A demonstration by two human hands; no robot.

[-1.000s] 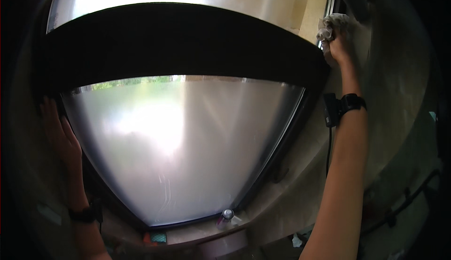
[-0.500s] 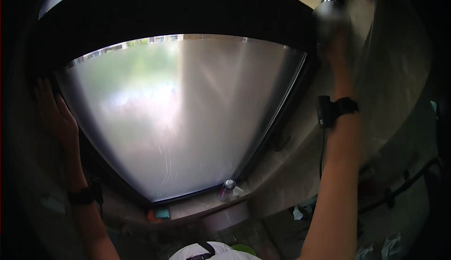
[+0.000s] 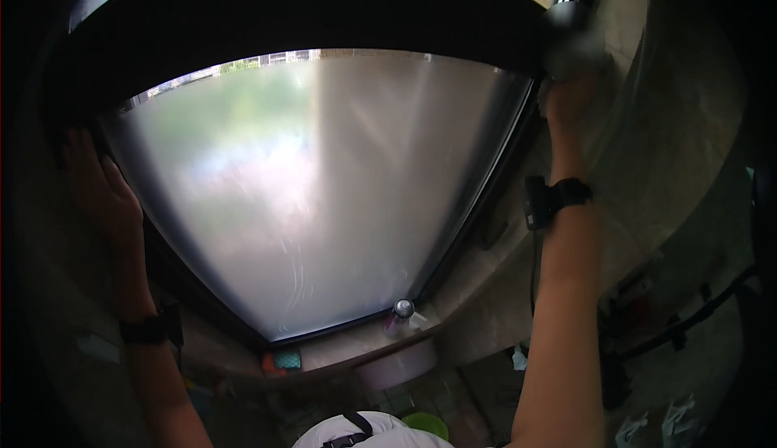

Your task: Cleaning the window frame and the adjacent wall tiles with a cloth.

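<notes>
A frosted window pane [image 3: 356,181] in a dark frame [image 3: 307,19] fills the middle of the head view. My left hand [image 3: 104,189] lies on the left side of the frame, its fingers stretched out and holding nothing. At the upper right, my right hand [image 3: 571,96] is raised to the frame's right edge and the wall beside it. Pressed there under its fingers is a whitish cloth [image 3: 576,43], smeared by motion, so its folds cannot be made out. Each wrist wears a black strap with a small box on it.
On the sill [image 3: 340,352] below the pane stand a spray can [image 3: 401,315] and an orange and teal sponge-like item [image 3: 285,360]. Lower down are a pale pinkish basin [image 3: 396,367] and a green bowl-like thing [image 3: 425,425]. Marbled wall [image 3: 672,140] runs along the right.
My right hand and the cloth have shifted slightly down and my forearm has swung a little left. The left hand stays on the frame. The view has tilted slightly.
</notes>
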